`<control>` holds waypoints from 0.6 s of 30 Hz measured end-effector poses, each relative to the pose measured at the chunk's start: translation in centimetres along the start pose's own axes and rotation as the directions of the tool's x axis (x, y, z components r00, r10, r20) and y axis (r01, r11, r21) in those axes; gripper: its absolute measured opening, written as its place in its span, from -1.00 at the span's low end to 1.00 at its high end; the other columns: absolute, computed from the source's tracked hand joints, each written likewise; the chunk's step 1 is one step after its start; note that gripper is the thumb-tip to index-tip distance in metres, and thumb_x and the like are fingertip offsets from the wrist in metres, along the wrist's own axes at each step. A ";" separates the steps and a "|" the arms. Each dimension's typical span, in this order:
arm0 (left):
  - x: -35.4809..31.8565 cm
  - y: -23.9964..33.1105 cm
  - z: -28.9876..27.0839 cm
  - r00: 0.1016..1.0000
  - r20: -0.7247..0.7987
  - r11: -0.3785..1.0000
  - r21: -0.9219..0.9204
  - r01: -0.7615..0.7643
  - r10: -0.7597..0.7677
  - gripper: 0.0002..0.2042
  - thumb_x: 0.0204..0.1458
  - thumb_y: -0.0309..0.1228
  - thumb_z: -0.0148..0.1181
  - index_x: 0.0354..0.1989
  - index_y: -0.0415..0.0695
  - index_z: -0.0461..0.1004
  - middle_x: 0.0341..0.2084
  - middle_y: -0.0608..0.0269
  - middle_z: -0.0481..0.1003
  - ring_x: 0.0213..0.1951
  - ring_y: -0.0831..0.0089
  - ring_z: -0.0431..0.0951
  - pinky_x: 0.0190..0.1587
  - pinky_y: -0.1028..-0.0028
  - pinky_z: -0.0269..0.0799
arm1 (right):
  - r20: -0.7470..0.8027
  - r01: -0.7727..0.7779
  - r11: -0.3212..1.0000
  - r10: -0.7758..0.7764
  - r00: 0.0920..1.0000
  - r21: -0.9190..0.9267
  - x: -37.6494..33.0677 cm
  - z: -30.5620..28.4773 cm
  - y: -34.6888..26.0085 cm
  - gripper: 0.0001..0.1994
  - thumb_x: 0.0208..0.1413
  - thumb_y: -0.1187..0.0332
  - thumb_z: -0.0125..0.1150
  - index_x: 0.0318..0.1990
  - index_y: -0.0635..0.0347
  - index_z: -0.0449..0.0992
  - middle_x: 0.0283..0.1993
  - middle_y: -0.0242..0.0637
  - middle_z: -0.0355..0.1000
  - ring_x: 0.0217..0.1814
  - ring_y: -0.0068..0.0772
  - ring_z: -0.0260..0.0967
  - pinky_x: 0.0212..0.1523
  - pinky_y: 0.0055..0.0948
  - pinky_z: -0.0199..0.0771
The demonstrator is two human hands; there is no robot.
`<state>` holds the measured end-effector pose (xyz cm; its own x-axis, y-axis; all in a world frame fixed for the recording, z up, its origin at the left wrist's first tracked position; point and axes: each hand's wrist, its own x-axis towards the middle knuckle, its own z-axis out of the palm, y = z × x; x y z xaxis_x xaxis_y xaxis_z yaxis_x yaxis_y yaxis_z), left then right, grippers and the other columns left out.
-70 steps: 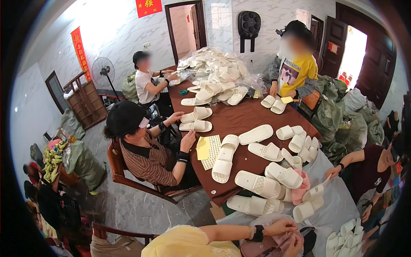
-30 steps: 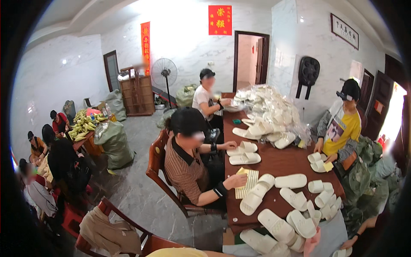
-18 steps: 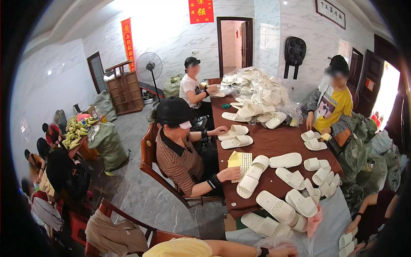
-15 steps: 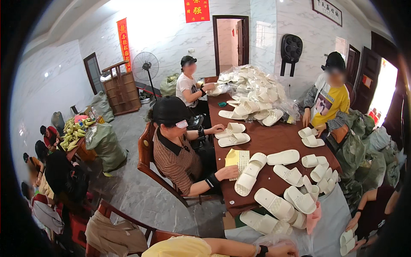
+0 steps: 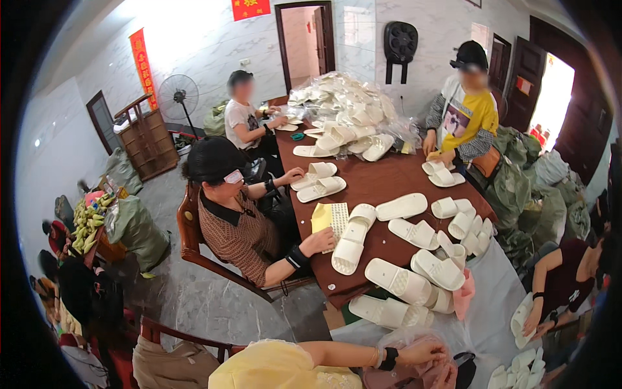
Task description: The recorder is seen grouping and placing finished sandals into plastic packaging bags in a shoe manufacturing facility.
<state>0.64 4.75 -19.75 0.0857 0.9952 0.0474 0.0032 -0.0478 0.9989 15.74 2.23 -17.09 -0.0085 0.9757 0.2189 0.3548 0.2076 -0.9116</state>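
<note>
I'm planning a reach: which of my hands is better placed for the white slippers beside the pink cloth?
Probably the left hand: it looks nearer the slippers, while the right hand sits lower, near the bottom edge.

A translucent plastic bag (image 5: 402,374), thin, crumpled and showing pink, is gathered at its right side, near the closest cream slippers (image 5: 391,312).

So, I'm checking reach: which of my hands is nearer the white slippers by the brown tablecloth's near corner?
Left. Your left hand is below the slippers in view; your right hand, lower and farther right.
</note>
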 end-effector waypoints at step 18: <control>1.8 -6.0 0.8 0.981 -0.049 0.965 -0.179 -0.191 0.185 -0.81 0.05 -0.33 0.04 -0.49 -0.20 0.39 -0.57 0.33 0.36 -0.47 0.55 0.31 -0.35 0.57 0.27 | 0.121 -0.013 0.921 0.065 0.991 -0.389 1.4 1.1 -3.7 -0.75 0.05 0.29 0.06 -0.28 0.35 0.47 -0.19 -0.09 0.41 -0.16 -0.14 0.34 -0.09 -0.38 0.30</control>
<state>1.62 6.74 -25.69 0.0362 0.9721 0.2318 -0.1916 -0.2209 0.9563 13.41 2.86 -13.79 -0.0986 0.9884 0.1157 0.6905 0.1517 -0.7072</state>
